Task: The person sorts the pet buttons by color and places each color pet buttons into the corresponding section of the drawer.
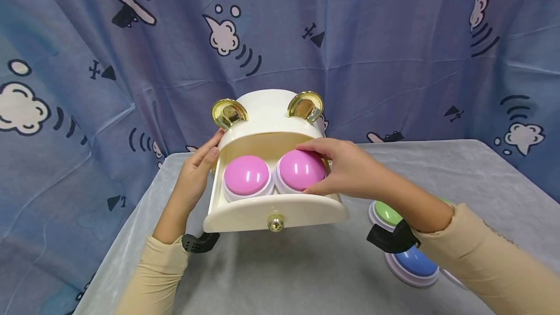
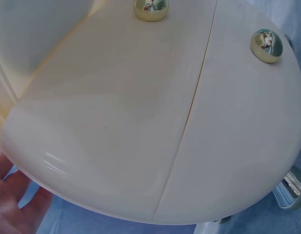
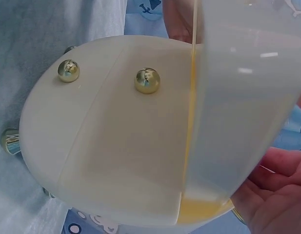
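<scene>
A glossy cream cabinet (image 1: 267, 106) with two gold ears stands on the table, its drawer (image 1: 245, 215) pulled out toward me. Two round push buttons with pink domes and white bases lie side by side in that drawer. My right hand (image 1: 354, 169) grips the right pink button (image 1: 299, 169), thumb at the front and fingers behind it. The left pink button (image 1: 247, 176) is untouched. With extended fingers, my left hand (image 1: 194, 179) rests against the cabinet's left side. Both wrist views show the cabinet's front with gold knobs (image 2: 150, 7); neither shows the buttons.
On the grey-covered table (image 1: 280, 276), right of the cabinet, lie a green button (image 1: 387, 213) and a blue button (image 1: 415, 261), partly hidden by my right forearm. A patterned blue curtain (image 1: 280, 23) hangs behind the table.
</scene>
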The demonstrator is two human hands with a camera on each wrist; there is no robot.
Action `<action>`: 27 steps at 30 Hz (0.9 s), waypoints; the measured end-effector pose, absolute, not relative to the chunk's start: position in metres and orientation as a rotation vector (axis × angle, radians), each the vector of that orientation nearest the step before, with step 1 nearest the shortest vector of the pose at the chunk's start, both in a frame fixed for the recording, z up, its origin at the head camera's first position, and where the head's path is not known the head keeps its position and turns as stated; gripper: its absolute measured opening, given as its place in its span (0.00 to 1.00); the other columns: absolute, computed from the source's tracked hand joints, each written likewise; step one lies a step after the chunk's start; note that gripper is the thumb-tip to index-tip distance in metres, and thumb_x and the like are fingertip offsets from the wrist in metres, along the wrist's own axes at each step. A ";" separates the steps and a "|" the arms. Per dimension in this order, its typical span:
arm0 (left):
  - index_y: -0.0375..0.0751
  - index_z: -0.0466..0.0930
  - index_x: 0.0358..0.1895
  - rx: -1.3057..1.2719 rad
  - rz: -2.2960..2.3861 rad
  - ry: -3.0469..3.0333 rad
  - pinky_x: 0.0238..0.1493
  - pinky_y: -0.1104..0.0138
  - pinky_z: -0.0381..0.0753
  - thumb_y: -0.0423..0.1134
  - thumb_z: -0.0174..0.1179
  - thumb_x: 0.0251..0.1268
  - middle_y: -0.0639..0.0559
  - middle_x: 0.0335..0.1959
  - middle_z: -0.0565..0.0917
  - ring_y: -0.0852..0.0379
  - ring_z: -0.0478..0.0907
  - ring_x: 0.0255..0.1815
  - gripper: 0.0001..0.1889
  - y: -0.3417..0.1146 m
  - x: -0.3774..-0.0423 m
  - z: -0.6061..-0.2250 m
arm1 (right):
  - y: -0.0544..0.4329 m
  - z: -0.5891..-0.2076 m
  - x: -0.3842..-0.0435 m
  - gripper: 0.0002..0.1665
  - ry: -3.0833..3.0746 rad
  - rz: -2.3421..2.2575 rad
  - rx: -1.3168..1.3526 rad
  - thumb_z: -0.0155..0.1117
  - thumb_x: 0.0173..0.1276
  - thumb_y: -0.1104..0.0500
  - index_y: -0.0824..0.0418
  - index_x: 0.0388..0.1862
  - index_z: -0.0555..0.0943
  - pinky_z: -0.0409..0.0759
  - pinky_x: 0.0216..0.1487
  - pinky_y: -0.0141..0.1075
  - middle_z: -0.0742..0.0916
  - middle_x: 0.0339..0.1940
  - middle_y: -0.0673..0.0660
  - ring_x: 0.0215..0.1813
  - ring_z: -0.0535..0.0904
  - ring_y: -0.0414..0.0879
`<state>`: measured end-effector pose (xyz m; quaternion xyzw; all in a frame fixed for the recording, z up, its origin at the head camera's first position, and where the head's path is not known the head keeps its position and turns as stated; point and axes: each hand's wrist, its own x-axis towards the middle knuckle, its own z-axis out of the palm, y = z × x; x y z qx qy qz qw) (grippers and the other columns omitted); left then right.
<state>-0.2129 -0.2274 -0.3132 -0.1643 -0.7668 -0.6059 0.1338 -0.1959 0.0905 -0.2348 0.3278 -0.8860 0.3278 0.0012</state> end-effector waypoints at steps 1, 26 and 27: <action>0.36 0.63 0.75 -0.476 -1.757 -2.223 0.82 0.54 0.50 0.41 0.43 0.82 0.48 0.79 0.60 0.51 0.53 0.81 0.24 -0.228 -0.213 -0.313 | 0.091 -0.235 -0.196 0.40 -2.781 1.021 1.030 0.81 0.50 0.53 0.59 0.63 0.79 0.85 0.53 0.46 0.85 0.55 0.57 0.54 0.80 0.50; 0.37 0.63 0.75 -0.494 -1.758 -2.219 0.82 0.53 0.50 0.42 0.43 0.82 0.48 0.79 0.61 0.51 0.53 0.81 0.24 -0.229 -0.215 -0.314 | 0.109 -0.242 -0.132 0.30 -2.160 1.862 0.908 0.72 0.58 0.74 0.64 0.62 0.80 0.82 0.57 0.30 0.87 0.59 0.54 0.61 0.83 0.44; 0.38 0.63 0.75 -0.492 -1.755 -2.219 0.82 0.53 0.51 0.42 0.43 0.82 0.48 0.79 0.61 0.51 0.53 0.81 0.24 -0.229 -0.215 -0.314 | 0.109 -0.244 -0.127 0.29 -2.151 1.895 0.896 0.71 0.58 0.75 0.64 0.60 0.81 0.83 0.55 0.31 0.87 0.58 0.53 0.60 0.84 0.45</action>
